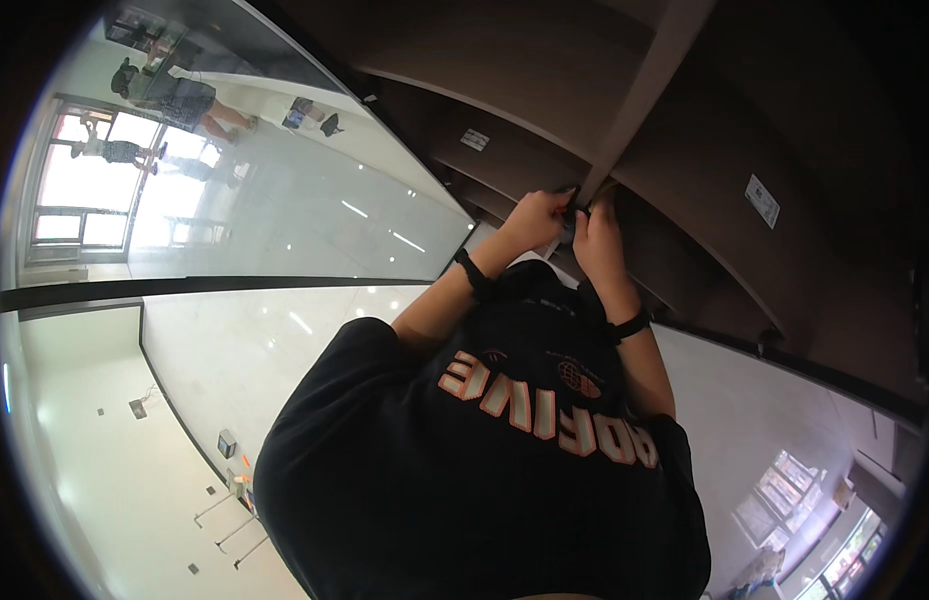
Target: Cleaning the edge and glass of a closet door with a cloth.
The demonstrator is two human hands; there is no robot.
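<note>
My left hand is closed around a small dark object with a red part, mostly hidden by the fingers. Close beside it, my right hand is raised to the front edge of a brown upright divider panel in a dark brown cabinet. A thin yellowish strip shows at the right fingertips; what it belongs to is not clear. The right fingers partly hide what they touch. Each wrist wears a black band.
Curved-looking shelf boards run either side of the divider; white labels bear writing. A large glossy panel with a dark frame stands at left, showing people and windows. Small items lie far lower left.
</note>
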